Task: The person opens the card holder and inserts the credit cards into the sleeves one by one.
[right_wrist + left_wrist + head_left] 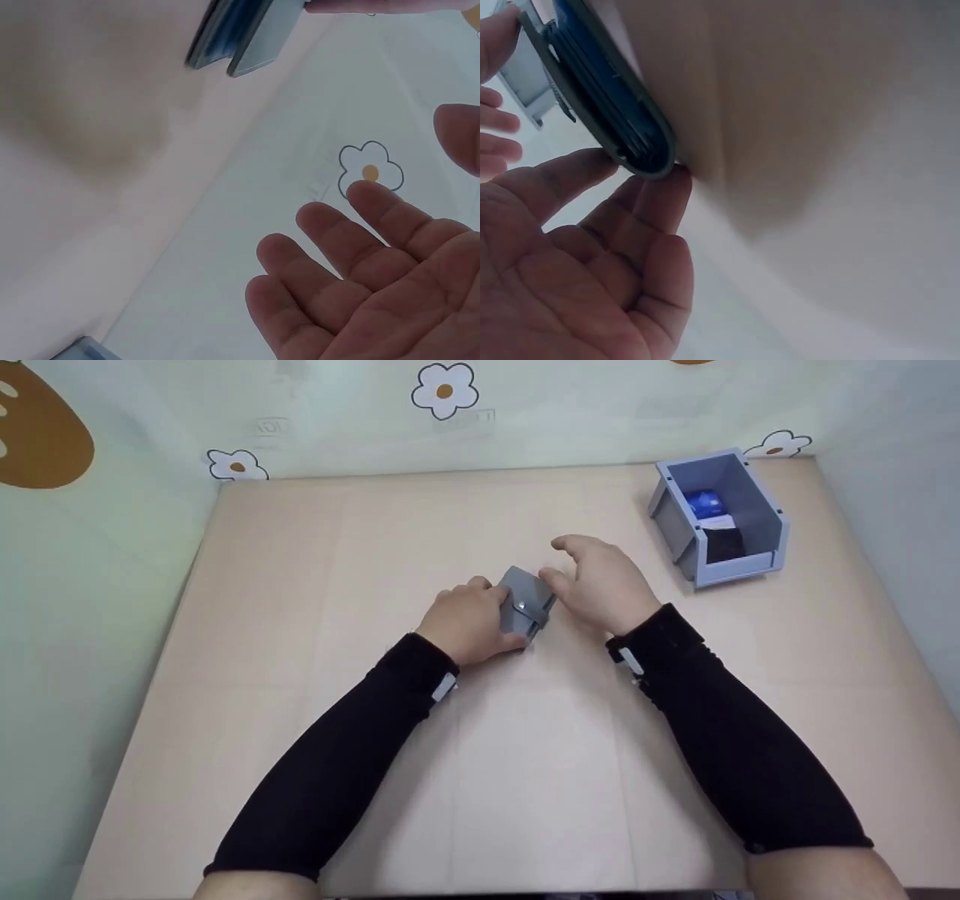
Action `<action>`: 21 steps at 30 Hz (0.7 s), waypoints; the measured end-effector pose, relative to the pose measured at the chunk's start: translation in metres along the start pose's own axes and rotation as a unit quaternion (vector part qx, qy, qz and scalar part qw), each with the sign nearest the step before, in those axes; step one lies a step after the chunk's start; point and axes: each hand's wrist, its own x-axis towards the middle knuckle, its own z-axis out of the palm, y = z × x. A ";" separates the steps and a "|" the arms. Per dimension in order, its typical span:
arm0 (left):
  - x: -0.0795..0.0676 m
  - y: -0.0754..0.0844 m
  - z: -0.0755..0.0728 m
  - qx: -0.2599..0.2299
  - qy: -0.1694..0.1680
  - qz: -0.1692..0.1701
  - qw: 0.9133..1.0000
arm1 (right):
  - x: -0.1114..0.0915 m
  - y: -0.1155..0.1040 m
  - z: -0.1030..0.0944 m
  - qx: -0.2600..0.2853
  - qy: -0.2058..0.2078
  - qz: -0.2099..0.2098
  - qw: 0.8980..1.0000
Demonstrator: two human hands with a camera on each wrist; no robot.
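Note:
A grey wallet (527,587) with a narrow strap and a silver snap is held over the middle of the table. My left hand (465,619) grips it from the left, thumb at the near edge. From the left wrist, the wallet (592,82) is seen edge-on, with its blue lining and stacked inner layers showing at the side. My right hand (604,585) is just right of it, fingers spread and palm bare in the right wrist view. The right thumb is close to the wallet's edge; whether they touch I cannot tell.
At the back right of the beige table (375,532) stands a grey-blue open-fronted bin (739,566). Inside lie a blue item (705,502), something white and a black item (724,544). Pale walls with flower prints (444,391) enclose the table's back and sides.

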 end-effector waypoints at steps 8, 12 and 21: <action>-0.017 0.020 0.007 0.038 0.007 0.034 0.999 | -0.015 -0.004 0.003 -0.022 -0.014 -0.024 0.999; -0.025 0.029 0.010 0.040 0.002 0.041 0.998 | -0.021 -0.003 0.005 -0.027 -0.017 -0.032 0.999; -0.036 0.042 0.010 0.003 -0.020 0.060 0.998 | -0.033 0.003 0.009 -0.057 -0.027 -0.056 0.996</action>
